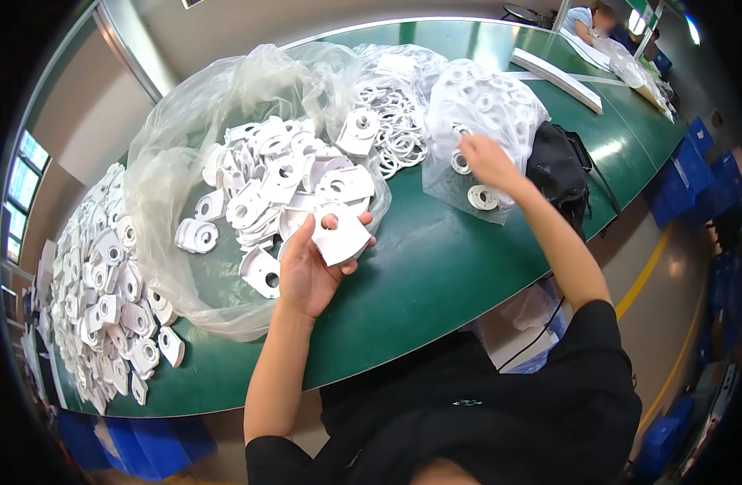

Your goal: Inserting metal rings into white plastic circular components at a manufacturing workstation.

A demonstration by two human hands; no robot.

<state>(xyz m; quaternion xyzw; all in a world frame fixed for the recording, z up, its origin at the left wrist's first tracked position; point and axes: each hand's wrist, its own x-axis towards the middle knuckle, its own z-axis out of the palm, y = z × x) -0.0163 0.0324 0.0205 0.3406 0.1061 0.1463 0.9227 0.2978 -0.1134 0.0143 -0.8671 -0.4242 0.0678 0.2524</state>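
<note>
My left hand point(313, 271) is closed on a white plastic plate point(344, 240) with a round hole near one end, held up above the table. My right hand point(492, 168) reaches over a clear plastic bag point(520, 133) filled with white round parts. Its fingers are curled together at the bag's near side, beside some rings; what lies between the fingertips is hidden. A white round part point(483, 197) rests at the bag's near edge, below that hand. Beyond my left hand, similar white plates point(286, 170) lie heaped inside a large open plastic bag point(165, 162).
White rings point(399, 133) are piled between the two bags. At the left, a big heap of white parts point(112, 291) covers the green table point(387, 299). A black bag point(558, 170) sits right of my right hand. Farther back are a long white strip point(557, 79) and another person point(585, 23).
</note>
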